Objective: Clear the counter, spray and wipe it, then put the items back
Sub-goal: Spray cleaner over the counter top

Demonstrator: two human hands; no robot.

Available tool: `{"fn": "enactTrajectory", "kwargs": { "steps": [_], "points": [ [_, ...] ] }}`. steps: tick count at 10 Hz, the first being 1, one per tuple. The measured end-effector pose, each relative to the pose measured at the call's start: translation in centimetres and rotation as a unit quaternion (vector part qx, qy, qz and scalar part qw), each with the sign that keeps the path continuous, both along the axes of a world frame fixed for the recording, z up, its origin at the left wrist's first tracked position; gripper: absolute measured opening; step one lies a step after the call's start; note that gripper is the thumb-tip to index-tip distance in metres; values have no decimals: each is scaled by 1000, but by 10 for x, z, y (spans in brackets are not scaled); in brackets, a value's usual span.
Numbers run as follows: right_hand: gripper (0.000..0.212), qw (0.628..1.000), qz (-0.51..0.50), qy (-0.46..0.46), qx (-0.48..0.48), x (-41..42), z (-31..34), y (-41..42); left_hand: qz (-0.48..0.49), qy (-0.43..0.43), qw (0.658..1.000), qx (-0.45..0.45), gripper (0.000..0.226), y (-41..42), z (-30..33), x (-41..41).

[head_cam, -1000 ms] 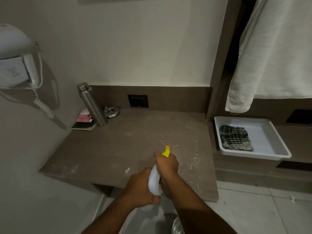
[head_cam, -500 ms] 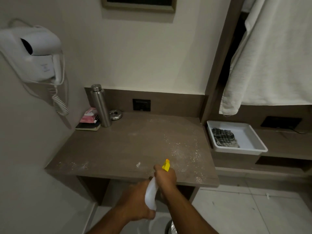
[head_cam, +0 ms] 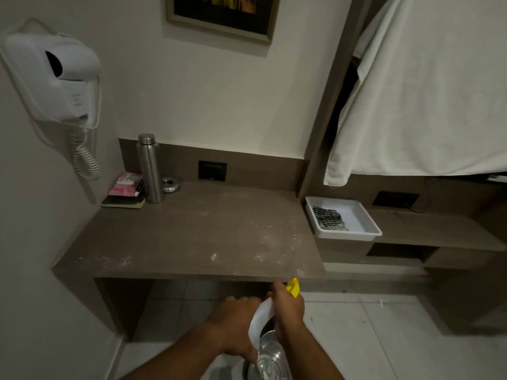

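A white spray bottle [head_cam: 259, 322] with a yellow nozzle is held in front of the brown counter's [head_cam: 192, 237] front edge. My left hand [head_cam: 233, 322] grips its body and my right hand [head_cam: 288, 304] grips its neck at the trigger. White droplets speckle the counter's right half and front left. At the counter's back left stand a steel bottle [head_cam: 149, 168], a small metal dish [head_cam: 170, 185], and a pink packet [head_cam: 126, 185] on a dark notebook [head_cam: 123, 202]. A checked cloth [head_cam: 329, 222] lies in a white tray [head_cam: 367, 226] on the lower shelf to the right.
A white hair dryer [head_cam: 60, 78] with a coiled cord hangs on the left wall. A white towel [head_cam: 425, 91] hangs at the upper right. A metal bin [head_cam: 269, 357] stands on the tiled floor below my hands. A wall socket [head_cam: 212, 170] sits behind the counter.
My hands and the spray bottle have drawn back from over the counter to in front of its edge, and the view has pulled back and tilted up.
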State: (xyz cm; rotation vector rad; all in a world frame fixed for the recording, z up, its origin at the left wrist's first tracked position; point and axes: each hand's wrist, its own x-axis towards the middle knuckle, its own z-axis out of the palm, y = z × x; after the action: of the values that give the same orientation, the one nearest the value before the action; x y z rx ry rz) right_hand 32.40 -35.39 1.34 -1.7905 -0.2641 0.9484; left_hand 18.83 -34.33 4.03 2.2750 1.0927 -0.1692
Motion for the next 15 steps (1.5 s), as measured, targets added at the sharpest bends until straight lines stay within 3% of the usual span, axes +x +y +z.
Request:
{"fn": "enactTrajectory", "kwargs": {
  "steps": [2,6,7,9,10,12,13,14,15],
  "points": [
    [14,1000,21,-1,-1,-16,-2,-6,-2,-19,1000,-9,89,-15,4,-14],
    [16,979,202,-17,3,-128,-1,8,150,-25,988,36,91,-30,-21,-118],
    [21,970,242,-35,5,-165,1,12,191,-50,979,43,78,-39,-17,-148],
    [23,944,329,-3,15,-236,0,13,293,-70,952,58,95,-66,-13,-210],
    [24,933,359,-21,24,-262,-2,12,345,-86,934,21,104,-74,-17,-230],
    [18,887,459,6,44,-306,5,9,447,-71,891,23,90,-93,-28,-260],
    [26,889,456,-8,50,-319,3,8,492,-53,869,-6,97,-101,-37,-270],
    [26,887,460,-6,45,-317,4,10,491,-55,869,-10,103,-93,-34,-274],
    [18,912,408,-13,43,-299,5,11,475,-93,875,17,86,-69,-32,-255]
  ]
}}
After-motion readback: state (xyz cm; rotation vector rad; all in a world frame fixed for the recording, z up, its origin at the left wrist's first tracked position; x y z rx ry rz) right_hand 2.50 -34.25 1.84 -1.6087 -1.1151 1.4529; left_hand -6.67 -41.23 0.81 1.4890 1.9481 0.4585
